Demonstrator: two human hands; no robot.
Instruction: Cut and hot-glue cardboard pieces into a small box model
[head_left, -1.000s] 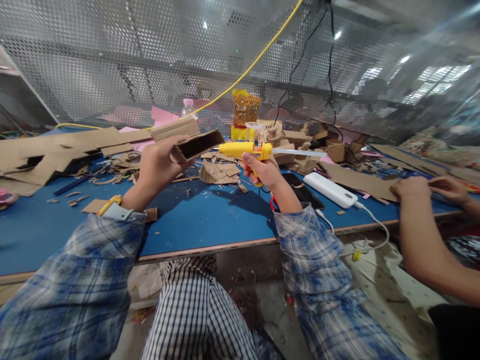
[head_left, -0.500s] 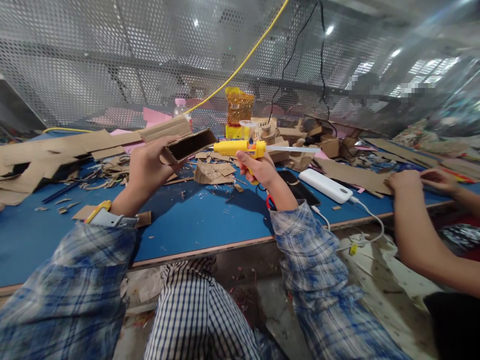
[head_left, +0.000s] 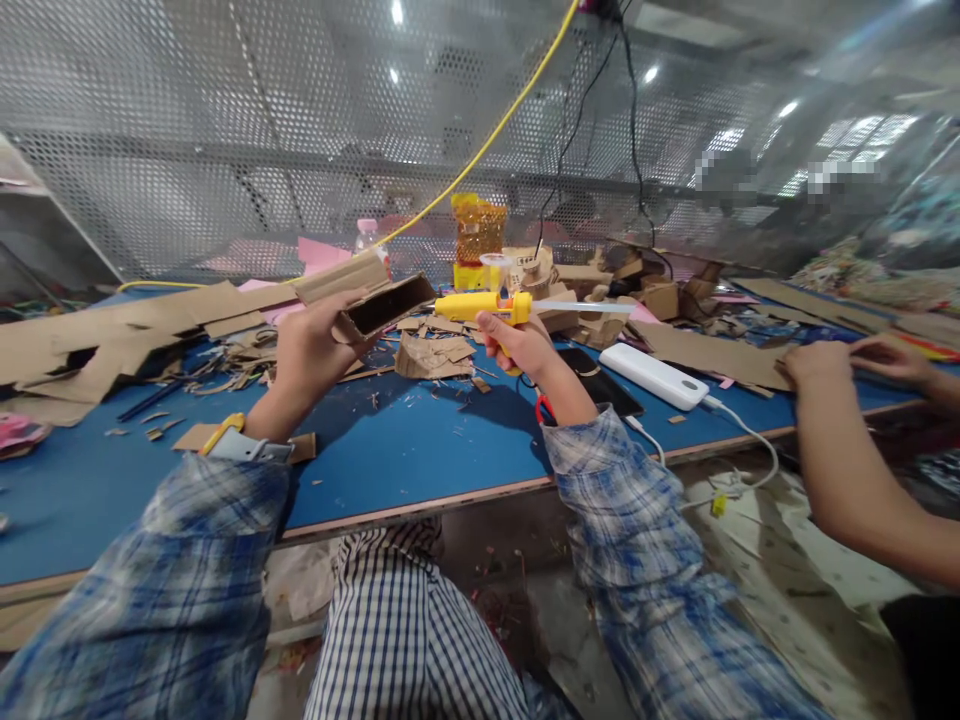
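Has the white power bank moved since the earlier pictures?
No: judged against the table's front edge, the white power bank lies in the same place.

The left sleeve point(head_left: 202, 570) and right sleeve point(head_left: 645, 560) are loose and creased, in a plaid of blue, white and grey, ending in cuffs point(head_left: 581, 440) of the same cloth. Around the left wrist point(head_left: 268, 412) runs a pale grey band point(head_left: 240, 446) with a yellow-orange piece point(head_left: 224, 433) at one side, while the fingers point(head_left: 337, 305) are bare. The white garment point(head_left: 397, 630) below carries a grid of fine dark blue lines, with closer, wavy dark stripes where it gathers near the top.
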